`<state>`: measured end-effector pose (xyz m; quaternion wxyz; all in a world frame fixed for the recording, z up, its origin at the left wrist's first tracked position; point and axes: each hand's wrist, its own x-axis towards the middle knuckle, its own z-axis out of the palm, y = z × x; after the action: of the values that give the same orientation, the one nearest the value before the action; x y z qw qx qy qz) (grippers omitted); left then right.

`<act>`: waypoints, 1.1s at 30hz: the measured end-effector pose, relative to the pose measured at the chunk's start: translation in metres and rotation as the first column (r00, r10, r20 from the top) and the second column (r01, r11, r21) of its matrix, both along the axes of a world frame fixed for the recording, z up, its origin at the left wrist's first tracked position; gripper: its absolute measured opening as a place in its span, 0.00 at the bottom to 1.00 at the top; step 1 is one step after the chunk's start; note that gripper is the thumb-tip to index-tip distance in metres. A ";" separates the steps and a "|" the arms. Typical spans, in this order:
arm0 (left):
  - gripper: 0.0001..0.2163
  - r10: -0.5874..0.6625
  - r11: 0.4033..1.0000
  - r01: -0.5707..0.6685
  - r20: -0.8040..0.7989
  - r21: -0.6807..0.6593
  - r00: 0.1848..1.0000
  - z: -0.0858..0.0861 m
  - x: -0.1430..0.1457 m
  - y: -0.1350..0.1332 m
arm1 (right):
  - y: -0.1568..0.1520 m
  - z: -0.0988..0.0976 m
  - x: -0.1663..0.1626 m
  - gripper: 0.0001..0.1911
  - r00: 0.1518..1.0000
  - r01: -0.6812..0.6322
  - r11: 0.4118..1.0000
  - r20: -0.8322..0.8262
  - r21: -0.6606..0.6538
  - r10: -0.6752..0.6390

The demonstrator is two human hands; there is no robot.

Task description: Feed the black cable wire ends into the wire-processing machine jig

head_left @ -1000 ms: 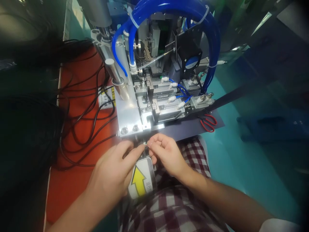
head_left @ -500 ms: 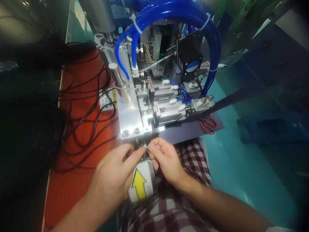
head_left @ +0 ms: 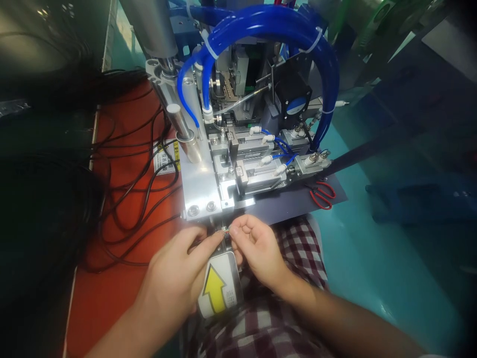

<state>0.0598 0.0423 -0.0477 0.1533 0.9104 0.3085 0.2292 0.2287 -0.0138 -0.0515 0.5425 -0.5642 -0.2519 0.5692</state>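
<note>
Close together at the front edge of a metal machine (head_left: 201, 186), both my hands pinch at the tips. Between them show the ends of some thin coloured wires (head_left: 226, 231), too small to make out fully. My left hand (head_left: 182, 268) has its thumb and index finger closed on the wires from the left. From the right, my right hand (head_left: 257, 248) pinches them with thumb and index finger, its other fingers curled. Just below the fingertips is a white plate with a yellow arrow (head_left: 215, 288). The left palm hides part of its left side.
Several black cables (head_left: 137, 199) lie looped over the red surface (head_left: 85, 303) at left. Thick blue air hoses (head_left: 268, 22) arch above the machine's cylinders (head_left: 261, 181). Red-handled scissors (head_left: 322, 195) lie on the dark sheet (head_left: 286, 204) to the right. Checkered cloth (head_left: 257, 323) covers my lap.
The view has shifted slightly, so the machine sits a little lower in the picture. Both hands keep their pinch at nearly the same spot.
</note>
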 end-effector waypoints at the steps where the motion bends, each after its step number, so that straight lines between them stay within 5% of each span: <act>1: 0.15 0.000 1.000 0.000 0.006 -0.006 1.000 0.000 0.000 0.000 | -0.001 -0.002 0.000 0.15 1.000 -0.001 1.000 0.029 0.015 0.000; 10: 0.15 -0.017 0.999 0.019 0.044 -0.033 0.999 0.002 -0.001 0.000 | -0.006 -0.011 -0.001 0.09 0.980 -0.037 0.991 0.198 0.126 0.011; 33: 0.14 -0.035 0.999 0.035 0.046 -0.001 0.998 0.000 -0.002 0.002 | 0.001 0.003 0.007 0.10 0.994 -0.080 0.995 0.066 -0.059 0.084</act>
<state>0.0583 0.0443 -0.0473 0.1652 0.9100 0.2891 0.2470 0.2360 -0.0130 -0.0489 0.4936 -0.5876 -0.2773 0.5781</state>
